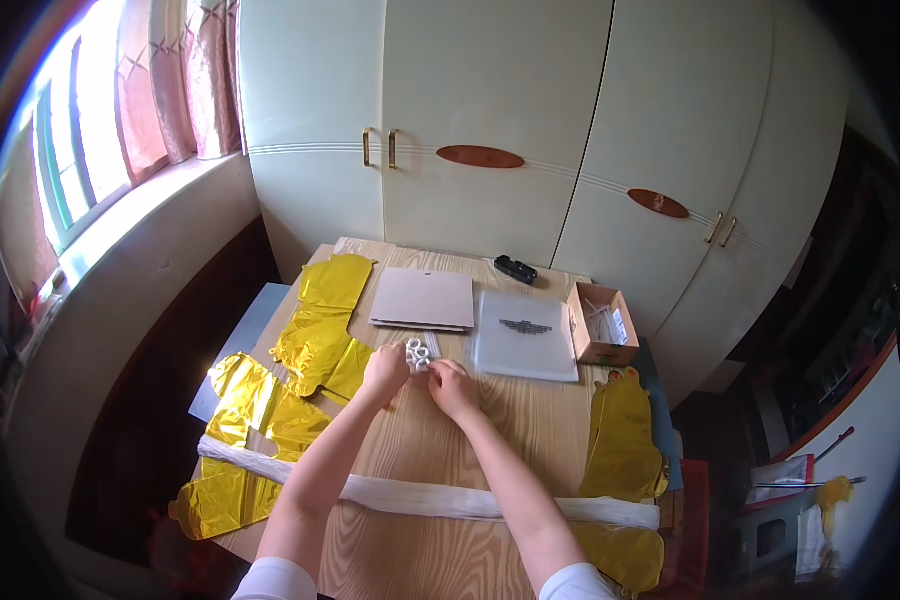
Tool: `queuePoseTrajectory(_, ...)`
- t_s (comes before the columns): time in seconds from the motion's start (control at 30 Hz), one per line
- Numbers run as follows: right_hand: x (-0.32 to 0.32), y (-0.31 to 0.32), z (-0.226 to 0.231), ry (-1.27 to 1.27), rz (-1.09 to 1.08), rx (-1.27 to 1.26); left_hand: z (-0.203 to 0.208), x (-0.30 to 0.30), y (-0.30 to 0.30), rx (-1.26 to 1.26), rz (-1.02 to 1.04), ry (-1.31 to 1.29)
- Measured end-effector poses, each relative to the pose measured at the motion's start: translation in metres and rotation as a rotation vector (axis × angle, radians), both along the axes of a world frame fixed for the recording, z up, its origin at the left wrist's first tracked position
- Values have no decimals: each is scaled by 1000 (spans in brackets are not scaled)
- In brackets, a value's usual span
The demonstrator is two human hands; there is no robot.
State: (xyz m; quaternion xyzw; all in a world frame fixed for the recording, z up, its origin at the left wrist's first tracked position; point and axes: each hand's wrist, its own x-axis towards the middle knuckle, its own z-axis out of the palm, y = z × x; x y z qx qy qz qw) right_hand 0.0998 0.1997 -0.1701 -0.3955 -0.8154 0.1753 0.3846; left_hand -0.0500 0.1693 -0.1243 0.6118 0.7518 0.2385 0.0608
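Over the middle of the wooden table, my left hand (385, 373) is closed on the side of a small bunch of white loops (417, 354), which look like coiled ribbon or cord. From the other side, my right hand (454, 389) pinches the bunch's lower right edge. Left of my hands lie flat golden foil balloons (332, 300), some of them overlapping. A long white bundle of strands (420, 499) stretches across the near part of the table, passing beneath my forearms. More flat golden foil (618, 430) lies at the right edge, partly under the bundle's end.
Beyond my hands are a stack of pale cardboard sheets (422, 299) and clear plastic bags (526, 340). An open cardboard box (604, 326) with small white items stands at the right. A black object (515, 268) lies near the back edge, before a white wardrobe (490, 80).
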Motion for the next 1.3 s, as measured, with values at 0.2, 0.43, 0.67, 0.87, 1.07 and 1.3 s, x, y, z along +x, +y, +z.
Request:
queuePoseTrajectory(0.2, -3, 10, -13, 77, 44, 120, -3, 4, -14, 90, -88, -38)
queuePoseTrajectory(0.43, -2, 7, -11, 94, 4, 98, 7, 0, -18, 9, -136, -85)
queuePoseTrajectory(0.67, -2, 3, -9, 77, -33, 106, 12, -6, -26, 80, -188, 10)
queuePoseTrajectory(0.87, -6, 5, -17, -10, 63, 203, -14, -8, -14, 74, -247, 1)
queuePoseTrajectory(1.07, -7, 6, -19, -110, 71, 122, -32, -6, -8, 172, -232, 75)
queuePoseTrajectory(1.3, -7, 3, -17, -74, 77, 95, -32, -1, -8, 200, -225, 159)
